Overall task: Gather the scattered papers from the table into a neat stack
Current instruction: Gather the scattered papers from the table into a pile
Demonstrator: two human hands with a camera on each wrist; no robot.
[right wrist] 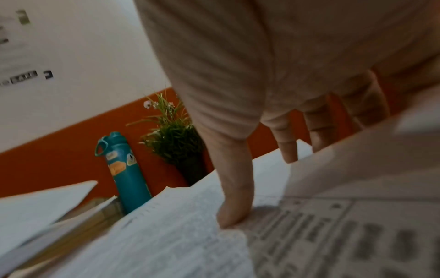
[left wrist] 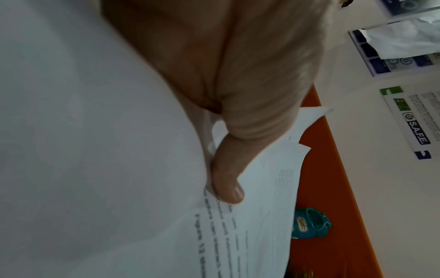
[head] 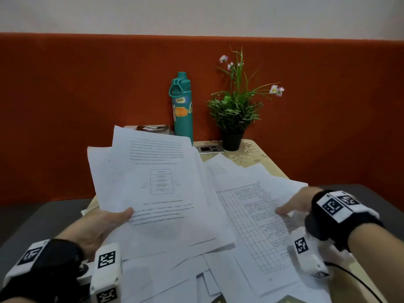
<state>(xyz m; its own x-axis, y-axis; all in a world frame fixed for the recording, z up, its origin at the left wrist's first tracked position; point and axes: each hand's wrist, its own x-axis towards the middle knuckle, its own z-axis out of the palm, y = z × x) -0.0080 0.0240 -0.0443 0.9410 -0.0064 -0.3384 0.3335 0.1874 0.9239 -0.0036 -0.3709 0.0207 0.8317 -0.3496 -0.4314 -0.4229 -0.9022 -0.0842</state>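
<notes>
My left hand (head: 105, 224) holds up a bundle of printed sheets (head: 153, 184), thumb on top and fingers hidden beneath; the left wrist view shows the thumb (left wrist: 226, 184) pinching the sheets (left wrist: 262, 197). My right hand (head: 295, 206) pinches a sheet with a printed table (head: 258, 226) at its right edge, thumb on top; in the right wrist view the thumb (right wrist: 235, 206) presses the table sheet (right wrist: 309, 235) with fingers beneath. More loose papers (head: 175, 278) lie overlapping on the table below both hands.
A teal water bottle (head: 182, 108) and a potted plant (head: 236, 110) stand at the table's far edge against an orange wall. A socket panel (head: 209, 148) is set in the beige table (head: 251, 154). A cable (head: 358, 281) trails near my right wrist.
</notes>
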